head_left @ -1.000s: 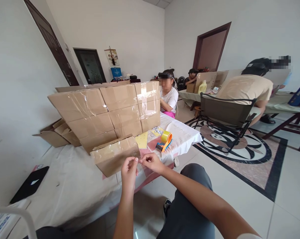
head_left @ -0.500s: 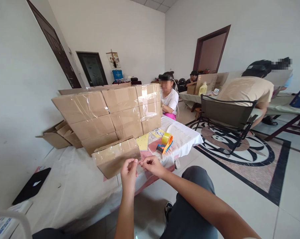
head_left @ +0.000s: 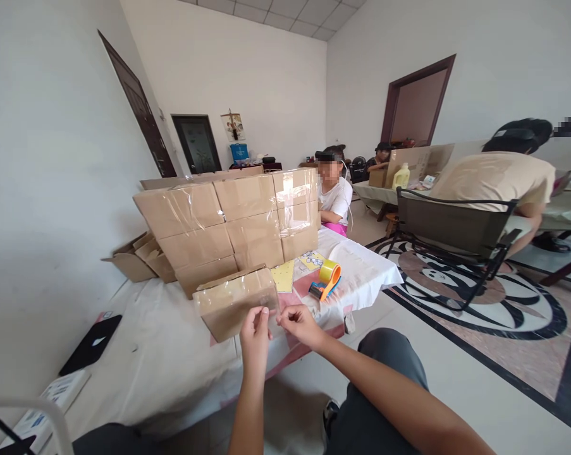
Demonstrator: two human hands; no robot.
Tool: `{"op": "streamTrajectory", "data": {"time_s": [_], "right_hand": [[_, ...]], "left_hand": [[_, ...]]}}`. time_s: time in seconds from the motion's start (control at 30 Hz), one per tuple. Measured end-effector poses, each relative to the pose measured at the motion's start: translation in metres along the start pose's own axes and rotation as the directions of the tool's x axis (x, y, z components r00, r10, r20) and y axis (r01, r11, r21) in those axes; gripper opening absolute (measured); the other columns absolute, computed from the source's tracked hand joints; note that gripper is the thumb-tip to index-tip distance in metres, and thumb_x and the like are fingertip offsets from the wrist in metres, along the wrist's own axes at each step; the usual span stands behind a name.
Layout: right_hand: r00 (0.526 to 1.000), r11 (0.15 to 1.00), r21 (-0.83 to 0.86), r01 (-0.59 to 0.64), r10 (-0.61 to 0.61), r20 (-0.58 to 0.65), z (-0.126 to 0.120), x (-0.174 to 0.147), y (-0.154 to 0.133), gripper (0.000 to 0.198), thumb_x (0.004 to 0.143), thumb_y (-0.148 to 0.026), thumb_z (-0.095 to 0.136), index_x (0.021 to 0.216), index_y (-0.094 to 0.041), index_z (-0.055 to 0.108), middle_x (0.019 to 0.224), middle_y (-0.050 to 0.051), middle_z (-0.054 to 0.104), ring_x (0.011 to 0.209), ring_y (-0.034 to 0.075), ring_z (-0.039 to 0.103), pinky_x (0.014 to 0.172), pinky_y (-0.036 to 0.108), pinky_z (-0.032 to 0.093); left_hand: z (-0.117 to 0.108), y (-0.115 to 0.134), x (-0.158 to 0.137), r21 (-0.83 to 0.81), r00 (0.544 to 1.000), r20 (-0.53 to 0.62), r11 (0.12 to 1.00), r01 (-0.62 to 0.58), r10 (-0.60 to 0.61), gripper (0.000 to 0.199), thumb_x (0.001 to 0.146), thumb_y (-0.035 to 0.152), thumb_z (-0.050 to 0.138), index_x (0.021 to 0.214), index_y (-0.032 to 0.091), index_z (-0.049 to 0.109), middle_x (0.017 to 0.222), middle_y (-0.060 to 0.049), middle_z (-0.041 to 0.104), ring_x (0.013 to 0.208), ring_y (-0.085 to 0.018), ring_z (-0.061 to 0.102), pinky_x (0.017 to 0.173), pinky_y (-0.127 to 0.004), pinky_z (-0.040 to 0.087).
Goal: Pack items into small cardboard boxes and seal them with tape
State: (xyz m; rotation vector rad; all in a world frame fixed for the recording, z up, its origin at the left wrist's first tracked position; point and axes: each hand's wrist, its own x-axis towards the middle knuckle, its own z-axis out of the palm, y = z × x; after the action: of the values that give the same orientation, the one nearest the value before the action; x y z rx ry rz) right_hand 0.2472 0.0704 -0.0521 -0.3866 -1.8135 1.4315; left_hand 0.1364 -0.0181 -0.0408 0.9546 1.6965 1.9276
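My left hand (head_left: 257,325) is closed in a pinch, thumb against fingers, in front of the right end of a taped cardboard box (head_left: 238,300). Just to its right, my right hand (head_left: 297,321) pinches too, with a small gap between the two hands. What the fingertips hold, if anything, is too small or too clear to make out. Beyond the hands, a tape dispenser (head_left: 324,285) with an orange frame and a yellow roll rests on the cloth-covered table (head_left: 166,354).
Behind the single box stands a stacked wall of taped cardboard boxes (head_left: 209,230). Open cartons (head_left: 136,256) lie at its left. A black flat item (head_left: 90,343) lies by the left wall. A person in a white shirt (head_left: 336,199) sits across; another sits in a folding chair (head_left: 456,230).
My hands have drawn slightly apart, both still pinched. The view has turned a little left and up, so the scene sits further right and lower. Box and dispenser have stayed in place.
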Motion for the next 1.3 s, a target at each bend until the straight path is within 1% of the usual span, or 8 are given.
{"op": "streamTrajectory", "data": {"time_s": [0.13, 0.27, 0.47, 0.77, 0.93, 1.03, 1.2, 1.3], "right_hand": [[1.0, 1.0, 0.001, -0.005, 0.005, 0.0, -0.001, -0.001, -0.001, 0.049, 0.08, -0.061, 0.067, 0.059, -0.018, 0.057, 0.055, -0.002, 0.049, 0.055, 0.011, 0.042, 0.055, 0.025, 0.033], [1.0, 1.0, 0.013, -0.015, 0.015, 0.017, -0.001, -0.004, -0.005, 0.046, 0.082, -0.055, 0.068, 0.059, -0.018, 0.055, 0.055, -0.003, 0.048, 0.054, 0.01, 0.041, 0.056, 0.026, 0.031], [0.999, 0.999, 0.043, -0.02, 0.019, 0.026, -0.002, -0.004, -0.008, 0.046, 0.082, -0.054, 0.068, 0.058, -0.018, 0.054, 0.056, -0.002, 0.05, 0.054, 0.01, 0.041, 0.054, 0.026, 0.031], [0.999, 0.998, 0.048, -0.029, 0.028, 0.027, 0.0, -0.002, -0.007, 0.047, 0.081, -0.056, 0.069, 0.059, -0.018, 0.054, 0.056, -0.002, 0.051, 0.053, 0.01, 0.042, 0.054, 0.025, 0.033], [0.999, 0.999, 0.03, -0.035, 0.035, 0.03, 0.0, -0.003, -0.008, 0.049, 0.081, -0.059, 0.069, 0.057, -0.019, 0.054, 0.054, -0.002, 0.051, 0.052, 0.01, 0.043, 0.054, 0.026, 0.032], [0.998, 0.998, 0.029, -0.052, 0.051, 0.03, 0.0, -0.003, -0.01, 0.05, 0.08, -0.062, 0.068, 0.057, -0.019, 0.056, 0.054, -0.001, 0.055, 0.051, 0.011, 0.046, 0.054, 0.026, 0.034], [0.998, 0.998, 0.05, -0.047, 0.045, 0.043, -0.001, -0.003, -0.014, 0.049, 0.08, -0.062, 0.069, 0.058, -0.019, 0.06, 0.053, -0.001, 0.057, 0.051, 0.011, 0.047, 0.053, 0.025, 0.035], [0.999, 0.998, 0.052, -0.036, 0.034, 0.035, -0.002, -0.003, -0.011, 0.046, 0.082, -0.059, 0.069, 0.06, -0.018, 0.062, 0.054, -0.001, 0.057, 0.05, 0.01, 0.047, 0.053, 0.025, 0.036]], "left_hand": [[-0.002, -0.002, 0.001, 0.013, 1.0, -0.012, 1.0, -0.024, 0.024, 0.042, 0.083, 0.06, 0.061, 0.09, 0.019, 0.064, 0.082, -0.005, 0.073, 0.043, -0.009, 0.047, 0.042, -0.023, 0.041], [-0.011, -0.002, 0.006, -0.024, 0.996, -0.083, 1.0, -0.01, 0.008, 0.044, 0.082, 0.061, 0.063, 0.093, 0.019, 0.062, 0.08, -0.005, 0.074, 0.041, -0.008, 0.044, 0.041, -0.023, 0.038], [-0.028, 0.002, 0.012, -0.048, 0.987, -0.161, 0.999, -0.009, 0.001, 0.046, 0.077, 0.062, 0.068, 0.09, 0.018, 0.063, 0.08, -0.007, 0.074, 0.043, -0.008, 0.043, 0.042, -0.022, 0.037], [-0.027, -0.004, 0.014, -0.069, 0.989, -0.146, 0.997, 0.014, -0.024, 0.048, 0.075, 0.063, 0.07, 0.091, 0.017, 0.063, 0.078, -0.007, 0.073, 0.046, -0.009, 0.045, 0.042, -0.021, 0.037], [-0.026, -0.002, 0.013, -0.087, 0.989, -0.139, 0.995, 0.041, -0.053, 0.049, 0.073, 0.062, 0.071, 0.091, 0.017, 0.063, 0.077, -0.007, 0.073, 0.042, -0.008, 0.042, 0.041, -0.022, 0.036], [-0.025, -0.001, 0.012, -0.078, 0.989, -0.14, 0.996, 0.03, -0.041, 0.05, 0.072, 0.063, 0.071, 0.091, 0.017, 0.063, 0.076, -0.007, 0.073, 0.041, -0.008, 0.041, 0.04, -0.022, 0.035], [-0.025, -0.003, 0.013, -0.038, 0.991, -0.133, 0.999, -0.013, 0.008, 0.046, 0.074, 0.06, 0.07, 0.09, 0.018, 0.064, 0.078, -0.008, 0.075, 0.044, -0.01, 0.048, 0.042, -0.023, 0.038], [-0.026, -0.006, 0.013, 0.019, 0.991, -0.131, 0.999, -0.026, 0.028, 0.042, 0.075, 0.058, 0.07, 0.089, 0.018, 0.066, 0.076, -0.009, 0.075, 0.055, -0.017, 0.061, 0.046, -0.024, 0.041]]}}
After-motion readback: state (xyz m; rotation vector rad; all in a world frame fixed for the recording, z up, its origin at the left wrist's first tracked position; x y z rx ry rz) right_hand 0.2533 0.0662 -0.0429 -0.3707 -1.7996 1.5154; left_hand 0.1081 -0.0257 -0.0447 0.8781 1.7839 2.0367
